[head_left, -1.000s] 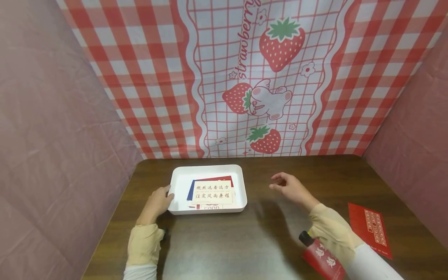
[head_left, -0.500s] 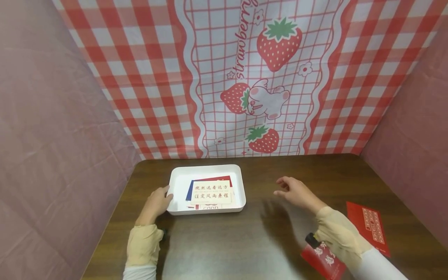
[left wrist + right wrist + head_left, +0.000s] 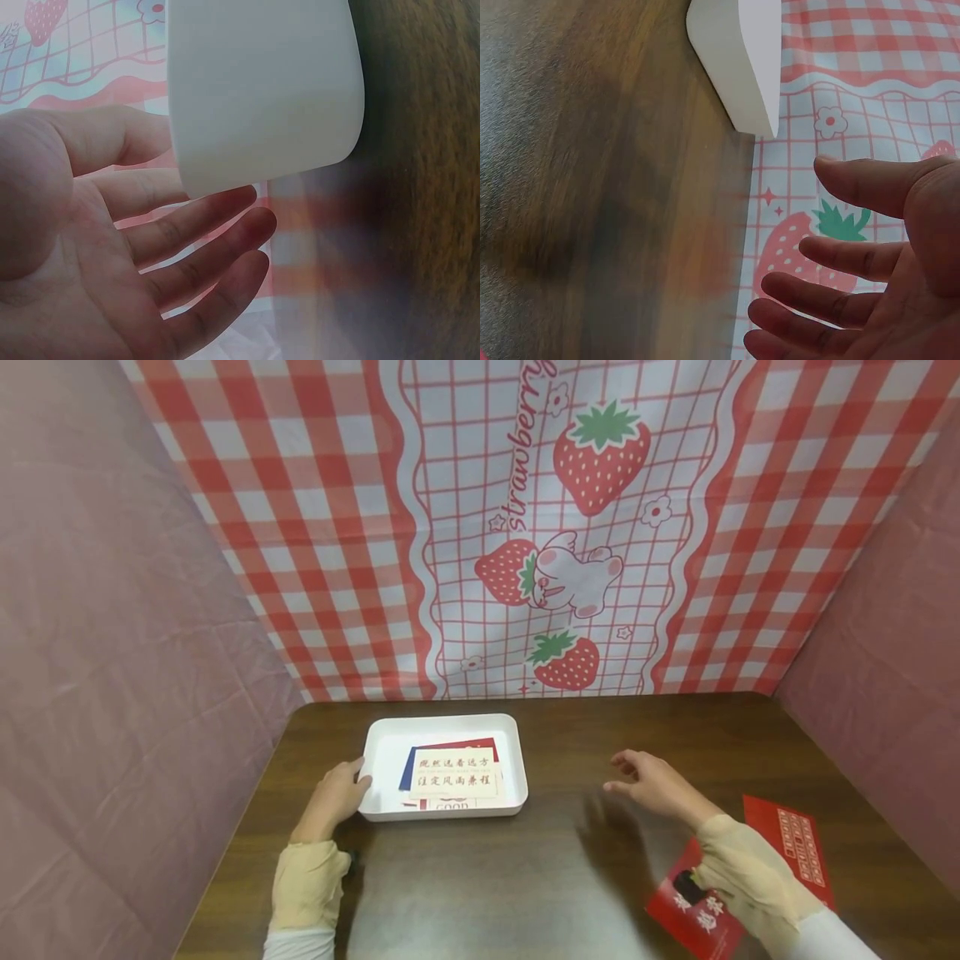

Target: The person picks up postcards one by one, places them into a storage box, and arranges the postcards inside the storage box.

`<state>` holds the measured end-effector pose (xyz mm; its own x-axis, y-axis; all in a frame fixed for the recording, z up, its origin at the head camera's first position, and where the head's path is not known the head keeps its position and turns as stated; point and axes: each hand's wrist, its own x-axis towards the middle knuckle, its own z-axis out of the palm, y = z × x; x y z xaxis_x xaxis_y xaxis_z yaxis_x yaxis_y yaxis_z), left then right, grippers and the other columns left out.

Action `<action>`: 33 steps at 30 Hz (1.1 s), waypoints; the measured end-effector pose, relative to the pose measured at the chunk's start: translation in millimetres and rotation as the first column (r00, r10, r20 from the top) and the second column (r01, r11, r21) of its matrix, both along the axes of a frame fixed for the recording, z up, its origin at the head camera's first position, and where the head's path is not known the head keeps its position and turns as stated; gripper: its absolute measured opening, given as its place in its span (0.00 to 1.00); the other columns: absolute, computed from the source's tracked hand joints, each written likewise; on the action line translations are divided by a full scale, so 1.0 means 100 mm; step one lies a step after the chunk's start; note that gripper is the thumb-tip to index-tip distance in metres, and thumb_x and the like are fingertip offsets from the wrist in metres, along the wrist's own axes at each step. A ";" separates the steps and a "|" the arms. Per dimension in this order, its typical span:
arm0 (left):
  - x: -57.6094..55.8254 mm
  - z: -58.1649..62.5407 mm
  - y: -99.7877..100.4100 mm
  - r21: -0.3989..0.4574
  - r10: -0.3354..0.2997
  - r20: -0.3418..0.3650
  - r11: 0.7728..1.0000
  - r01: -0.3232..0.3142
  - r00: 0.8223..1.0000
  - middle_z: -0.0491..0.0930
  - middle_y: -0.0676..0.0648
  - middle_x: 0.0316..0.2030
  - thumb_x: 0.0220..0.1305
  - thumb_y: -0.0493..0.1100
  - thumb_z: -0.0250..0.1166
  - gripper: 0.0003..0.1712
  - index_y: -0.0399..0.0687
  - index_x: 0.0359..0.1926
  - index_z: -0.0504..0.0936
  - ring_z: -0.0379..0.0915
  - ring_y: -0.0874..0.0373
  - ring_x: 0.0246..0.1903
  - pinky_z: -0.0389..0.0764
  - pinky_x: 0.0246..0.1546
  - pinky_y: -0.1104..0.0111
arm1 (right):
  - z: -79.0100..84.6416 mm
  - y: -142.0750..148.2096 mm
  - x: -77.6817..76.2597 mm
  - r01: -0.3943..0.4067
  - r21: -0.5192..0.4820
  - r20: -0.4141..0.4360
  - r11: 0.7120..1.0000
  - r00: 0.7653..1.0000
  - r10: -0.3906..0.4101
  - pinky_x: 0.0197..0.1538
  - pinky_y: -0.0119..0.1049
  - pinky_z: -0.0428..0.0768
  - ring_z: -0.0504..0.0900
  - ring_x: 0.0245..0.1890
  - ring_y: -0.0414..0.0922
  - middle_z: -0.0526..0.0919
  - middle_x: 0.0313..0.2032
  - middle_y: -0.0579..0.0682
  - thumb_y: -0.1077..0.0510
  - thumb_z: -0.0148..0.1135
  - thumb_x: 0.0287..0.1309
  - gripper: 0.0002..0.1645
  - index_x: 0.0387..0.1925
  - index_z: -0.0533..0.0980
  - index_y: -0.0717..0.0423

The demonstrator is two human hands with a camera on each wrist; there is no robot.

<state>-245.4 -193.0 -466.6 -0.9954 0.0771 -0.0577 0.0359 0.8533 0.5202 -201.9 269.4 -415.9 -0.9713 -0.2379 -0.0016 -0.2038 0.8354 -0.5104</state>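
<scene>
My left hand (image 3: 339,790) holds the left rim of a shallow white tray (image 3: 517,777). In the left wrist view its thumb (image 3: 120,139) passes over the rim while the other fingers lie outside it, loosely extended. In the tray a cream card (image 3: 454,773) with Chinese writing lies over a red card (image 3: 480,744), a blue card (image 3: 408,768) and a card marked GOOD (image 3: 450,804). My right hand (image 3: 652,783) hovers above the table to the tray's right, fingers apart and relaxed, holding nothing. Below its forearm lies a red card (image 3: 675,914) with white characters, partly covered.
Another red card (image 3: 798,842), printed with pale boxes, lies farther right, partly behind the right sleeve. A checked strawberry cloth (image 3: 570,527) hangs at the table's (image 3: 465,893) back edge. Pink cloth (image 3: 150,610) closes both sides. A dark device (image 3: 688,887) is strapped at the right wrist.
My right hand has drawn back rightward and slightly toward me, away from the tray. The left hand, the tray and the cards in it have stayed put.
</scene>
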 end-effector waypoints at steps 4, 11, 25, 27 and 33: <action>0.00 -0.01 -0.01 0.001 0.001 -0.002 1.000 -0.001 1.000 0.68 0.25 0.62 0.68 0.41 0.52 0.29 0.29 0.67 0.66 0.64 0.29 0.63 0.66 0.64 0.42 | -0.01 0.04 0.03 -0.005 0.012 0.009 1.000 1.000 0.005 0.49 0.57 0.79 0.80 0.46 0.63 0.80 0.47 0.71 0.52 0.68 0.56 0.29 0.51 0.74 0.70; 0.01 -0.03 0.00 0.008 0.006 0.011 1.000 -0.006 1.000 0.68 0.26 0.63 0.68 0.42 0.52 0.30 0.30 0.67 0.66 0.64 0.30 0.64 0.65 0.65 0.42 | -0.03 0.14 0.08 0.014 0.052 0.059 0.999 0.998 -0.017 0.50 0.58 0.79 0.79 0.50 0.65 0.80 0.49 0.71 0.48 0.68 0.56 0.33 0.54 0.73 0.69; -0.02 0.02 0.00 0.016 0.018 0.032 1.000 -0.018 0.999 0.67 0.27 0.64 0.69 0.42 0.52 0.30 0.30 0.67 0.66 0.63 0.31 0.65 0.65 0.65 0.42 | 0.00 0.29 0.18 0.045 0.151 0.144 0.987 0.987 -0.067 0.50 0.61 0.78 0.76 0.53 0.69 0.77 0.52 0.74 0.45 0.71 0.50 0.44 0.58 0.69 0.73; -0.02 0.01 0.00 0.016 0.014 0.031 1.000 -0.015 0.999 0.68 0.27 0.64 0.69 0.42 0.52 0.30 0.30 0.67 0.66 0.63 0.31 0.65 0.65 0.65 0.42 | -0.02 0.31 0.20 0.056 0.175 0.168 0.983 0.982 -0.086 0.52 0.62 0.77 0.74 0.54 0.70 0.75 0.54 0.75 0.42 0.73 0.47 0.49 0.60 0.67 0.74; -0.01 0.00 -0.01 0.016 0.021 0.035 1.000 -0.022 0.999 0.68 0.27 0.64 0.69 0.42 0.52 0.30 0.31 0.67 0.66 0.63 0.31 0.64 0.65 0.65 0.43 | -0.08 0.37 0.25 0.065 0.236 0.181 0.969 0.977 -0.110 0.53 0.65 0.75 0.72 0.55 0.74 0.74 0.53 0.77 0.39 0.75 0.42 0.54 0.59 0.67 0.75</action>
